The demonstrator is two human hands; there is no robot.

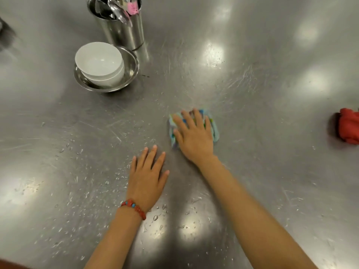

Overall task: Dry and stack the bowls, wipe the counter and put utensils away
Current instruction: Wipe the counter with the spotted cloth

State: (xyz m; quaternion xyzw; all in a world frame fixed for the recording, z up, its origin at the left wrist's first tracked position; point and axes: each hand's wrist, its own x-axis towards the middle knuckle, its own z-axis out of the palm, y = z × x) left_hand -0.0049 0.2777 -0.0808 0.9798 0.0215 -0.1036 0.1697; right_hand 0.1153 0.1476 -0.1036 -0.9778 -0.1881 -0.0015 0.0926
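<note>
Right hand [194, 136] lies flat on a small blue-green cloth [214, 131], fingers [198, 115] spread and pressing it to the steel worktop [272, 171]; nothing is gripped, the cloth is only pinned under the palm. Left hand [147, 175] rests open on the bare worktop just beside it, fingers splayed, holding nothing, a red bead bracelet [134, 207] at the wrist. Water drops [155, 217] lie thick on the near and left parts of the surface, thinner toward the far right. White bowls [100, 63] sit stacked inside a steel bowl [130, 72] at the far left, just beside a steel canister [124, 33] with the utensils [120, 14] standing in it. A red cloth [348, 125] lies well apart at the right edge. Risks, as I judge them: the cloth is small and looks bunched, so it may only smear the water rather than lift it, leaving streaks. Pinned without a grip, it could slip out from under the palm on a quick stroke. A wide sweep to the far left could knock the steel bowl or the canister. The left hand bears on wet steel and could slide. The drops nearest the body are easy to miss.
</note>
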